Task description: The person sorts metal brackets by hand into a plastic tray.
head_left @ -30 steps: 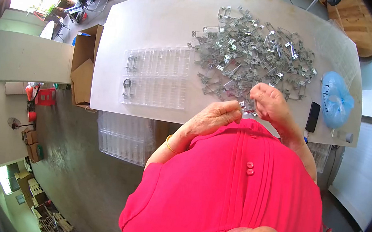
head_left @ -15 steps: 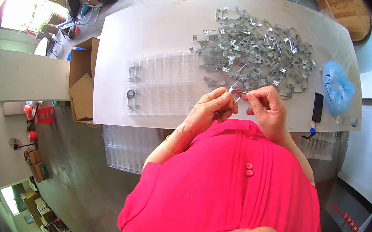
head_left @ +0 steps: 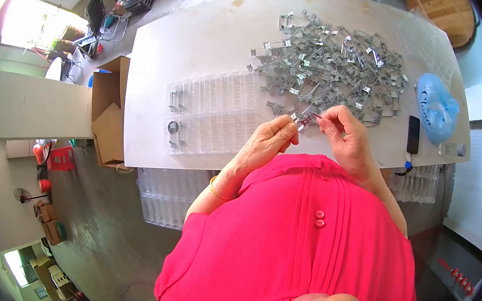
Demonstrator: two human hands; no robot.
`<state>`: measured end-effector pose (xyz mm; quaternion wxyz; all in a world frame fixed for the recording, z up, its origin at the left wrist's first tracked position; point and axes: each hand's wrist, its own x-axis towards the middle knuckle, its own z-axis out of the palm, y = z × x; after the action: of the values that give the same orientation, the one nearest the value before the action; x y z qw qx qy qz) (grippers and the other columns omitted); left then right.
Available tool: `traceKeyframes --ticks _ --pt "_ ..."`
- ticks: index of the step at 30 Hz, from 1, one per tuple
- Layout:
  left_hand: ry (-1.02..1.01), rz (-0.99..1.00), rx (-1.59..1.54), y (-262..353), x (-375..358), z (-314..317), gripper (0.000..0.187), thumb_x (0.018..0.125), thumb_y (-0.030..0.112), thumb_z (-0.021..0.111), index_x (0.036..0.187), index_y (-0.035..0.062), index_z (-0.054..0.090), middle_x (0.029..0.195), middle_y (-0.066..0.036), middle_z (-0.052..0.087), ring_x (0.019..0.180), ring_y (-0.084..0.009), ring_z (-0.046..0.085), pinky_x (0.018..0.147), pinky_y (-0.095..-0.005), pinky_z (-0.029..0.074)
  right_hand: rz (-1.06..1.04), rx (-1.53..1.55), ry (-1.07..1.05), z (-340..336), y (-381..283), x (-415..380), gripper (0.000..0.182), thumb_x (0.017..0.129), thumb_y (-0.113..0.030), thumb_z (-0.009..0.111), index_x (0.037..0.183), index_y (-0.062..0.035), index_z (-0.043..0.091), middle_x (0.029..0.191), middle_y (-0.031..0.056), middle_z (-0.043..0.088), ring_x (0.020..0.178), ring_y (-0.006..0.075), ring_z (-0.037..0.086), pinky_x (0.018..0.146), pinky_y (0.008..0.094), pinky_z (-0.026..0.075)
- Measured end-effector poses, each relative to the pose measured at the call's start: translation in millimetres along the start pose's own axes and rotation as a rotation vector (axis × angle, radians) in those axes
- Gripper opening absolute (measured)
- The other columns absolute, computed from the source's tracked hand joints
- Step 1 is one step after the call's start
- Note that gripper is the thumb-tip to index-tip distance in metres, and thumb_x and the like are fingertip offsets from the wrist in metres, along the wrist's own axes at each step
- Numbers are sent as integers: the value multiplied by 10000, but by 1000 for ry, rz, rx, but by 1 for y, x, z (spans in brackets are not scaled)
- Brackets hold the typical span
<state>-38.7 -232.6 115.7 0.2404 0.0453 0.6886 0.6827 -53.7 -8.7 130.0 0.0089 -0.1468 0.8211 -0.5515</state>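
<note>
My left hand [head_left: 270, 140] is closed, thumb against fingers, on a small metal bracket [head_left: 298, 120] with a dark red part on it. Close on the other side of it, my right hand [head_left: 346, 140] pinches the end of a thin dark red piece [head_left: 317, 116]; the fingers cover most of that piece. Both hands are over the table's front edge, in front of the pink shirt. Just beyond them lies a wide heap of similar silvery metal brackets [head_left: 334, 66].
A clear ribbed plastic tray [head_left: 212, 111] left of my hands holds a few metal parts at its left end. To the right lie a black phone [head_left: 413, 134], a blue plastic bag [head_left: 436, 110] and a clear bottle [head_left: 452, 149]. A cardboard box [head_left: 109, 109] stands against the table's left edge.
My left hand has turned, so its back shows more and the bracket's whitish rod no longer shows below it. My right hand has tilted slightly, still pinching the thin piece.
</note>
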Motion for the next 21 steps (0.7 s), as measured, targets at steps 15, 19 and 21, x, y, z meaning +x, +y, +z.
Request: traceKeyframes --ticks 15,19,21 --pt "-108 237 -815 -5 56 37 362 1061 278 381 1313 43 496 1334 -237 559 1156 -349 609 948 -477 515 170 632 151 -57 35 17 93 998 -105 600 1019 -43 534 886 21 598 773 78 598 720 252 545" --pt "75 307 -594 -10 70 80 509 980 64 566 1466 82 413 1506 -143 423 1316 -291 493 964 -433 513 254 672 128 -74 47 16 112 996 -125 609 1022 -39 542 875 22 606 779 87 613 716 269 563" --pt "49 326 -610 -6 78 97 546 996 117 576 1502 97 372 1531 -122 399 1330 -281 482 977 -429 505 272 649 100 -79 58 14 119 994 -135 615 1024 -44 544 885 26 614 777 89 618 724 270 563"
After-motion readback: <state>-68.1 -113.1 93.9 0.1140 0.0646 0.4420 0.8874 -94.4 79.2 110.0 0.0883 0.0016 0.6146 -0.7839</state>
